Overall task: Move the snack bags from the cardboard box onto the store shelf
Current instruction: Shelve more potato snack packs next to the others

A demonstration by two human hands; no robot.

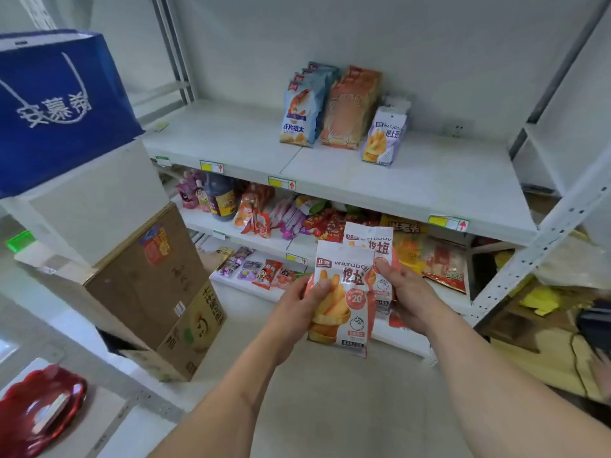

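Gripping the front snack bag [342,302] with thumb curled over its face, the left hand [305,300] held it below the store shelf [413,186]. The right hand [408,294] pinched a second bag [375,241] just behind. Three rows of shelved bags [344,114] stood upright on top.

Top shelf [413,180]: three rows of snack bags [344,110] standing side by side, right of centre. Lower shelves [238,231]: mixed packets beneath. Stacked cardboard boxes [145,279] left of the shelving, carrier bag [59,104] on top.
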